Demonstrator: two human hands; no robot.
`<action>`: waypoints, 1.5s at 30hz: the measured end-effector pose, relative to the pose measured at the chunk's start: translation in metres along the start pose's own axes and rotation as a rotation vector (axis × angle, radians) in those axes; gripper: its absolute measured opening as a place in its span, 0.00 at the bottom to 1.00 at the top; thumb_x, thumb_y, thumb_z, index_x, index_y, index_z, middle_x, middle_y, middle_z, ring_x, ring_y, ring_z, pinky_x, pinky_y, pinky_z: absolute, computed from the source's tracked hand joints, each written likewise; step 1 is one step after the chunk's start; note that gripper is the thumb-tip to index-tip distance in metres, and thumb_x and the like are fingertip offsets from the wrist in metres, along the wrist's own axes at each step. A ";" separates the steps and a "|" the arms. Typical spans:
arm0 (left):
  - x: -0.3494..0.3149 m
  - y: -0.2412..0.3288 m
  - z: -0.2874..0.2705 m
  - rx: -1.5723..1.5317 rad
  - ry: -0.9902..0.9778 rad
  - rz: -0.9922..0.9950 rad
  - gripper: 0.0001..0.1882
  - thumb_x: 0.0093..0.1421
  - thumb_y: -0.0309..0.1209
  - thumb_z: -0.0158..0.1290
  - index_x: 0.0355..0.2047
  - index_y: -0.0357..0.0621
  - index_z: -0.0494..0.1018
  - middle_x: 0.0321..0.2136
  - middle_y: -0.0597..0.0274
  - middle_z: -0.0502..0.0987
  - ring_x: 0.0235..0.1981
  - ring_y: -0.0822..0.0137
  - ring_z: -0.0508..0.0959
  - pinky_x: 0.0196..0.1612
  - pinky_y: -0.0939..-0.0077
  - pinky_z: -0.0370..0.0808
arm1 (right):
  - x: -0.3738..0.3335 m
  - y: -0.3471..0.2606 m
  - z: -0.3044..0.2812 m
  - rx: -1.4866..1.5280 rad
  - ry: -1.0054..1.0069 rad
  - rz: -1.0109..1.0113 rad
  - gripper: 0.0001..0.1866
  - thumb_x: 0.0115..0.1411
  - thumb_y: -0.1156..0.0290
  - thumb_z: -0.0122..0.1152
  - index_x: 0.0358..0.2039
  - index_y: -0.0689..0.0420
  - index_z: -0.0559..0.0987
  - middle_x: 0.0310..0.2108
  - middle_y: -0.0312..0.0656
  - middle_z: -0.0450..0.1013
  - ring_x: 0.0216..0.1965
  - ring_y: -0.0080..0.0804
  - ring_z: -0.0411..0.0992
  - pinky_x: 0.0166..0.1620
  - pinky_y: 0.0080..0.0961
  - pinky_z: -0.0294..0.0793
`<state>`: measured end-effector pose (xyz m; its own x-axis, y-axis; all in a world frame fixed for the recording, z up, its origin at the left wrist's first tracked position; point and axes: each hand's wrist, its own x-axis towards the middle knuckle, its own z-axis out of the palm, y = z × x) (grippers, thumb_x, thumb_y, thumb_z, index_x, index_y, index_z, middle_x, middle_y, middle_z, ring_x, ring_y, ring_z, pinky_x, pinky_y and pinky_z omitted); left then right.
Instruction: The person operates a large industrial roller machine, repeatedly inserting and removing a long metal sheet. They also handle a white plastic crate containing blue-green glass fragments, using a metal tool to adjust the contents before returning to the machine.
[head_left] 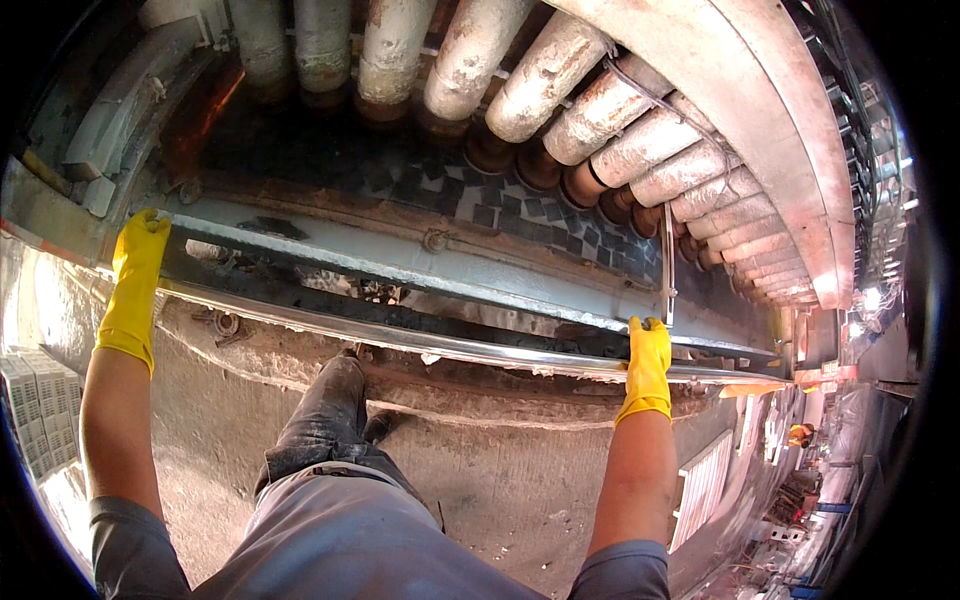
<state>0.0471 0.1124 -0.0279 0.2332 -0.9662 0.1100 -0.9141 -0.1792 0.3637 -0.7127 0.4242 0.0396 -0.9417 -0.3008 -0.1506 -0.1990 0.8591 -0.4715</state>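
Both my hands wear yellow rubber gloves and are spread wide apart. My left hand [142,250] is closed at the left end of a long grey metal panel [380,250] with a pale lower edge. My right hand [648,365] is closed on the same edge, far to the right, its fingers curled over the top. Just nearer to me runs a shiny rounded metal rail [400,338], passing beneath both gloves. Between panel and rail is a dark gap with debris in it. The fingertips are partly hidden by the gloves.
Behind the panel, dark square pieces [500,205] lie on a bed under a row of thick pale cylinders [470,60]. A thin upright metal rod [668,265] stands near my right hand. Stacked white slotted blocks [40,405] are at left. A white slatted panel [703,490] lies at right.
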 end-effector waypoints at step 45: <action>0.115 0.118 0.020 0.072 -0.088 -0.037 0.26 0.61 0.47 0.58 0.53 0.43 0.78 0.49 0.47 0.82 0.52 0.50 0.81 0.54 0.59 0.76 | 0.143 -0.077 0.045 -0.381 0.060 -0.160 0.33 0.59 0.45 0.62 0.57 0.57 0.79 0.55 0.54 0.76 0.57 0.51 0.74 0.58 0.39 0.72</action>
<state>-0.0407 -0.0237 0.0095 0.2406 -0.9705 0.0151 -0.9275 -0.2253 0.2984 -0.8194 0.2965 0.0149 -0.9028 -0.4277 -0.0455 -0.4194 0.8988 -0.1274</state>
